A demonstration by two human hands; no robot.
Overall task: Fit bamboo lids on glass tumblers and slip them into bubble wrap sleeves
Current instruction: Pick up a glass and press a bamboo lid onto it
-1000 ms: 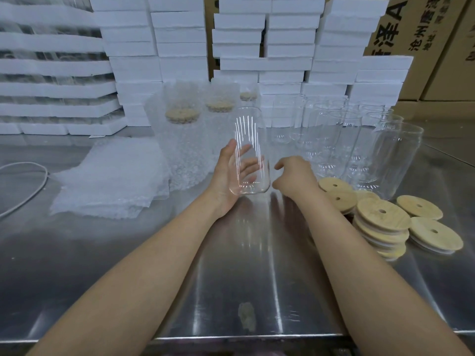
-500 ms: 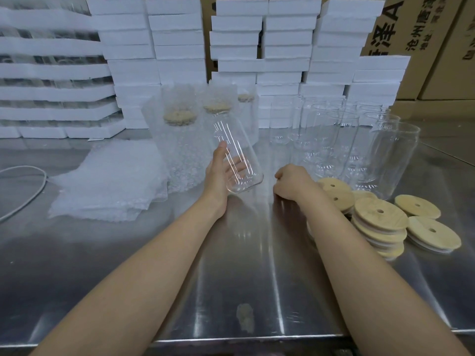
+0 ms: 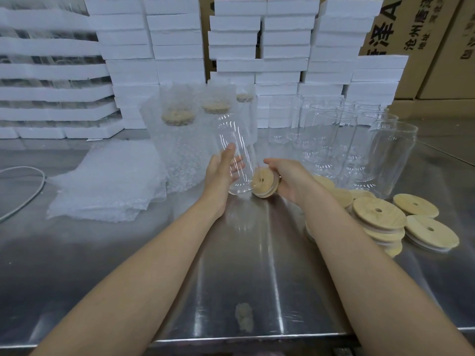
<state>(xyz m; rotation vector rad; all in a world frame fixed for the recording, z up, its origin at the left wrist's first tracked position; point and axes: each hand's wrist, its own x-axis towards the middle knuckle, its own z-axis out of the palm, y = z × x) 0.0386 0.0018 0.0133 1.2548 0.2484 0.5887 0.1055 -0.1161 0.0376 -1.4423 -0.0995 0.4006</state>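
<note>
The left hand (image 3: 221, 173) grips a tilted tumbler (image 3: 235, 150) above the desk (image 3: 231, 265). The right hand (image 3: 290, 178) holds a lid (image 3: 264, 182) at its lower end. Wrapped tumblers (image 3: 180, 140) crowd close behind, with bare glasses (image 3: 334, 140) and loose lids (image 3: 380, 219) right and sleeves (image 3: 102, 181) left. Whether lid and rim touch is unclear through the glass.

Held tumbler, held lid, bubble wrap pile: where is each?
held tumbler (image 3: 234, 134): head view, upper glass wall.
held lid (image 3: 266, 186): head view, flat wooden face.
bubble wrap pile (image 3: 108, 181): head view, top sheet.
</note>
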